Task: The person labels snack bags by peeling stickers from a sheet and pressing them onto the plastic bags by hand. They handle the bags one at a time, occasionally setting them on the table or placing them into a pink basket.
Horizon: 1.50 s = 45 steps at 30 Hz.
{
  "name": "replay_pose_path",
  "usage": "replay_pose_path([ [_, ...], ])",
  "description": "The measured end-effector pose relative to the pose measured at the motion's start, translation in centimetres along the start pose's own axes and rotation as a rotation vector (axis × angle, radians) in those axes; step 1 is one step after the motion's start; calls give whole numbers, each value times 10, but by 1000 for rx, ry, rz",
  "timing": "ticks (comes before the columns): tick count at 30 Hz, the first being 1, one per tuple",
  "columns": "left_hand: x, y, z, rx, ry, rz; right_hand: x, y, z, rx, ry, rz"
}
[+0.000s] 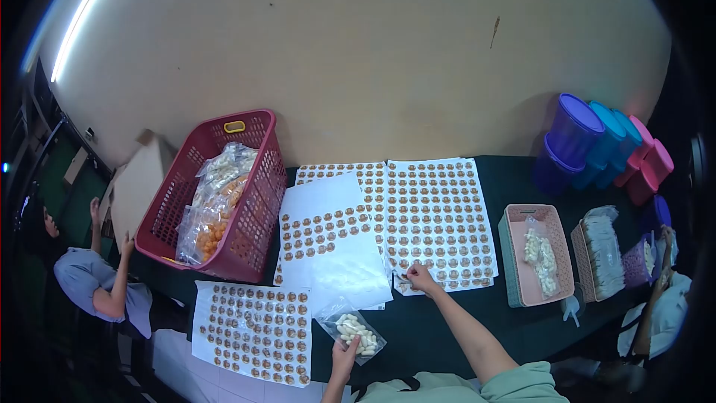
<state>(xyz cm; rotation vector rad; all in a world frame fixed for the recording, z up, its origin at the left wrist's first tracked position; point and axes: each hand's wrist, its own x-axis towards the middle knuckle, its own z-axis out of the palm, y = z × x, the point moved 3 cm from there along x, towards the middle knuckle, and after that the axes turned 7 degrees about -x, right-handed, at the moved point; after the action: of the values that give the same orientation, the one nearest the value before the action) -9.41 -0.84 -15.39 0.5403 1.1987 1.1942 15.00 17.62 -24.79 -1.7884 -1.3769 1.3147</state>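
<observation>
dark green table (462, 339), beige wall (395, 67), left hand (344, 358) clamped on clear bag (365, 334), right hand (422, 278) pinched together at sticker sheet (440, 224)

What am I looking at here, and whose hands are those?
There's no robot! One camera, worn on somebody's head, looks forward and down. Their bare left hand holds a clear bag of whitish pieces. Their right hand is at a corner of a sheet printed with round marks; I can't tell whether it grips anything. On the dark table are more sheets, a red basket of filled bags, and plastic containers. Another person is at the left.
</observation>
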Motion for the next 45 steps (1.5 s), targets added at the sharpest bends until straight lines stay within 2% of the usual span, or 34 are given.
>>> replay_pose_path([
  [1, 2, 1, 1, 15, -4, 30, -5, 0, -5, -7, 2, 0],
  [3, 4, 2, 4, 39, -18, 32, -16, 2, -7, 221, -245, 1],
  [4, 3, 7, 10, 6, -62, 24, -19, 2, -8, 258, -424, -69],
  [8, 5, 19, 28, 23, -144, 30, -47, -7, -15, 373, -338, -98],
  [10, 4, 26, 37, 49, -168, 35, -79, -34, -26, 370, -248, 80],
  [11, 3, 30, 43, 65, -185, 13, -95, -48, -30, 368, -251, 83],
  [13, -1, 41, 55, 79, -193, -11, -125, -76, -36, 590, -299, -6],
  [15, -6, 51, 70, 71, -257, -22, -150, -97, -43, 603, -290, -56],
  [17, -6, 50, 76, 52, -293, -34, -179, -133, -56, 607, -301, -265],
  [19, -10, 57, 90, 63, -371, -12, -195, -149, -63, 550, -287, -291],
  [22, -18, 68, 104, 158, -403, 13, -211, -168, -72, 116, -210, -435],
  [25, -19, 69, 106, 246, -422, 55, -222, -183, -80, -45, -133, -407],
  [29, -27, 79, 112, 253, -435, 106, -222, -188, -85, -71, -134, -440],
  [31, -27, 75, 107, 280, -438, 130, -219, -186, -82, 57, -158, -394],
  [33, -28, 76, 107, 306, -443, 161, -220, -188, -81, 36, -157, -413],
  [35, -34, 80, 109, 231, -437, 210, -222, -191, -80, 16, -156, -430],
  [41, -42, 86, 109, 159, -475, 126, -226, -194, -79, 51, -178, -403],
  [45, -49, 91, 113, 200, -505, 153, -228, -196, -80, 34, -173, -435],
])
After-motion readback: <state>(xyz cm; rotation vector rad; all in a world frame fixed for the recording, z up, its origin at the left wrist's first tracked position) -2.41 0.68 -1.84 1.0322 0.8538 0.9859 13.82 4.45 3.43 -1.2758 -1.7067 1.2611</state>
